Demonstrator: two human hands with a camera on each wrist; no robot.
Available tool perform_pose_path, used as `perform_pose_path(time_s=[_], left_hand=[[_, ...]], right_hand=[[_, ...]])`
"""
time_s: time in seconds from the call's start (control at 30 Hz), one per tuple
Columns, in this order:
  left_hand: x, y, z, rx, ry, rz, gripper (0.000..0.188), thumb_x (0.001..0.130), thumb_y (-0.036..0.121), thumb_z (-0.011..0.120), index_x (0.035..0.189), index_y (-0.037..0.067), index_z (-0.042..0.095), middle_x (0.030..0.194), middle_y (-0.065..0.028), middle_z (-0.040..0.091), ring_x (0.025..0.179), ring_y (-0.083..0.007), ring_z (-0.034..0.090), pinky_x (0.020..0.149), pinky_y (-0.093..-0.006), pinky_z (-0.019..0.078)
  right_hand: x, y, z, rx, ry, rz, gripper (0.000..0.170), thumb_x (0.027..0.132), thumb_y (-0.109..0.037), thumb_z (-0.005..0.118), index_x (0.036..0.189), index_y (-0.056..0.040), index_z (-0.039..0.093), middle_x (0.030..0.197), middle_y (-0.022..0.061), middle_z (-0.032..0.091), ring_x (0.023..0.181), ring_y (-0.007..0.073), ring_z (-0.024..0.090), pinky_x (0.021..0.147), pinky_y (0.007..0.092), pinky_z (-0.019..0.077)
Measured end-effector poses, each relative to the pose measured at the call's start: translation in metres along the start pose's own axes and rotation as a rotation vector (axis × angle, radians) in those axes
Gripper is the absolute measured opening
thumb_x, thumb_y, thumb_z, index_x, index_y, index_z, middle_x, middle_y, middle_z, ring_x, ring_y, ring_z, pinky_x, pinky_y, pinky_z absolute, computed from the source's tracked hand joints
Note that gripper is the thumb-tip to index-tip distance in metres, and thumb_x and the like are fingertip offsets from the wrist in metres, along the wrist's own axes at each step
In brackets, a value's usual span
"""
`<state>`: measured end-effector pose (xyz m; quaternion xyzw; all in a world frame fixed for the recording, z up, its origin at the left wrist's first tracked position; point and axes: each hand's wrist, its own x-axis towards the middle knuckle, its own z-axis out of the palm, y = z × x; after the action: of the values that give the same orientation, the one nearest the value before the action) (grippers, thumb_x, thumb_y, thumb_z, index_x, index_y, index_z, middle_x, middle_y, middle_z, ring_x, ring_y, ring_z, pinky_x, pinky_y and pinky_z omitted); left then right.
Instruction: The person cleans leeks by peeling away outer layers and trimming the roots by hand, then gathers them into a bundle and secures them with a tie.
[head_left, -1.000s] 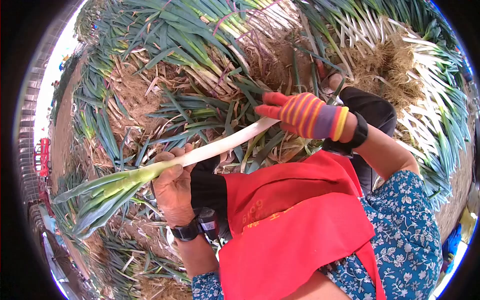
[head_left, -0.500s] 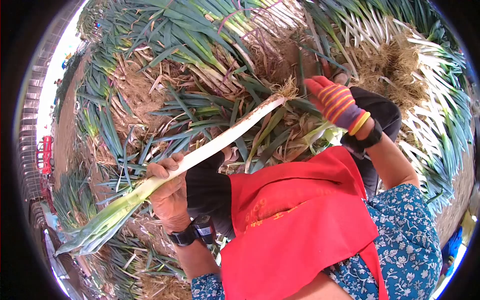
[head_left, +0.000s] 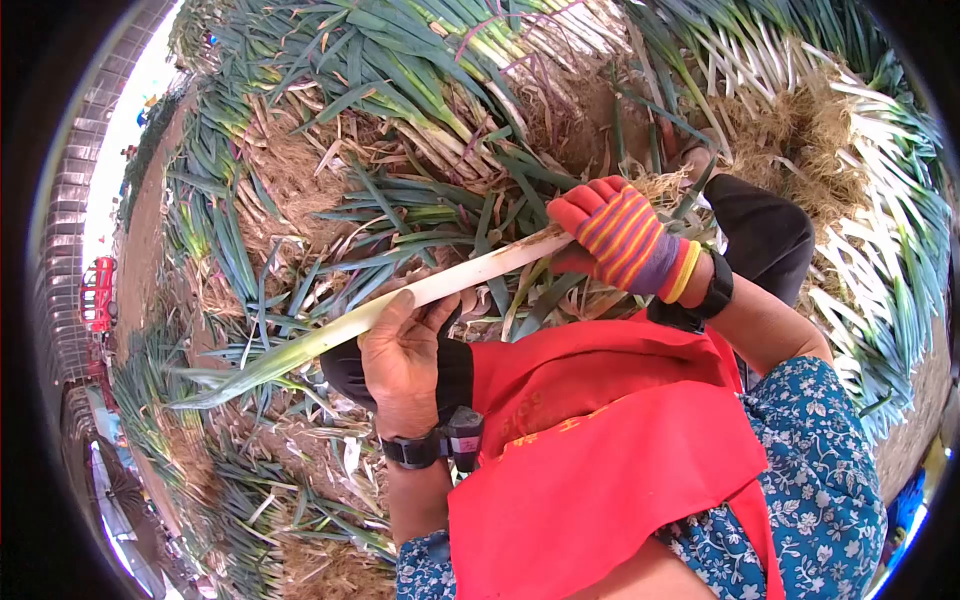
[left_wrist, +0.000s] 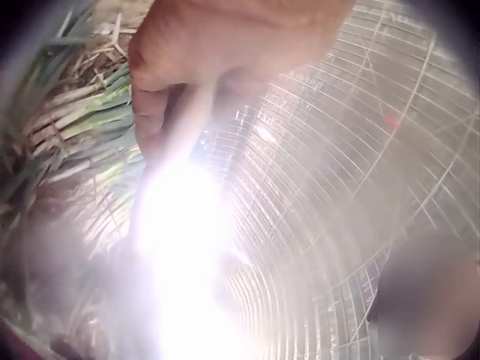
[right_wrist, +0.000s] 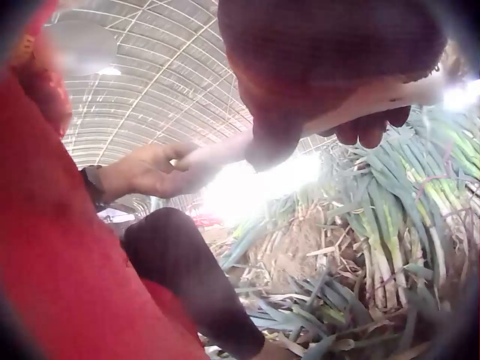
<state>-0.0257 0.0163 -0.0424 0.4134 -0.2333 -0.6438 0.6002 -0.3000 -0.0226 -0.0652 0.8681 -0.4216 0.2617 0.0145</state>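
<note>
A long green onion slants across the front of the body, its white shaft rising to the right and its green leaves at the lower left. My bare left hand holds it around the lower shaft, thumb on the near side. Near the root end, my right hand, in a striped red, yellow and purple glove, grips the shaft with its fingers over the top. The roots are mostly hidden behind the glove. In the right wrist view both the gloved hand and the bare hand are on the shaft.
Bundled green onions lie on the soil ahead. A pile of cleaned, white-shafted onions curves along the right, and loose leaves litter the ground before the knees. A red apron covers the lap.
The right hand moved off the root end, showing the roots, then came back and grips there again. The left hand shifted right along the shaft, and the leafy end now looks narrower.
</note>
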Motion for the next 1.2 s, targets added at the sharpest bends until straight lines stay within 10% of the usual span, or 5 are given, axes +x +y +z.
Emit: perform_pose_path(time_s=[0.4,0.8,0.9,1.17,1.2], left_hand=[[-0.006,0.000,0.014,-0.008,-0.188,0.096,0.019,0.077,-0.001,0.054,0.095,0.002,0.057,0.102,-0.0190,0.061,0.106,-0.0358,0.056,0.087,-0.0488,0.0505],[-0.010,-0.015,0.015,0.097,-0.205,0.129,0.023,0.075,-0.002,0.057,0.098,0.001,0.054,0.101,-0.0204,0.059,0.104,-0.0364,0.056,0.087,-0.0475,0.0503],[-0.009,-0.012,0.013,0.126,-0.224,0.155,0.025,0.074,-0.002,0.059,0.099,0.002,0.054,0.102,-0.0198,0.059,0.106,-0.0361,0.055,0.088,-0.0476,0.0496],[-0.005,0.000,0.004,0.144,-0.283,0.228,0.025,0.073,-0.001,0.063,0.097,0.002,0.056,0.105,-0.0181,0.060,0.110,-0.0365,0.053,0.090,-0.0498,0.0480],[-0.004,0.000,0.004,0.138,-0.302,0.243,0.025,0.073,-0.001,0.063,0.097,0.002,0.056,0.105,-0.0180,0.060,0.110,-0.0365,0.053,0.091,-0.0500,0.0479]], right_hand=[[0.010,-0.006,0.011,0.203,0.043,-0.018,0.019,0.074,-0.012,0.065,0.090,-0.0058,0.056,0.081,0.0086,0.056,0.072,0.0301,0.057,0.063,0.0390,0.0449],[0.018,0.011,0.051,0.262,-0.120,0.296,0.018,0.084,-0.021,0.057,0.078,-0.0045,0.058,0.066,0.0174,0.056,0.063,0.0379,0.055,0.052,0.0439,0.0429],[0.015,0.017,0.052,0.665,-0.047,0.591,0.023,0.083,-0.022,0.060,0.091,-0.0006,0.061,0.078,0.0198,0.060,0.073,0.0324,0.060,0.062,0.0362,0.0467],[0.020,-0.002,0.014,0.867,-0.207,0.341,0.036,0.077,-0.022,0.069,0.101,0.0023,0.059,0.085,0.0168,0.063,0.083,0.0275,0.062,0.075,0.0338,0.0471],[0.018,0.002,0.016,0.812,-0.009,0.366,0.027,0.080,-0.018,0.066,0.098,0.0018,0.060,0.085,0.0131,0.065,0.075,0.0237,0.062,0.070,0.0317,0.0479]])
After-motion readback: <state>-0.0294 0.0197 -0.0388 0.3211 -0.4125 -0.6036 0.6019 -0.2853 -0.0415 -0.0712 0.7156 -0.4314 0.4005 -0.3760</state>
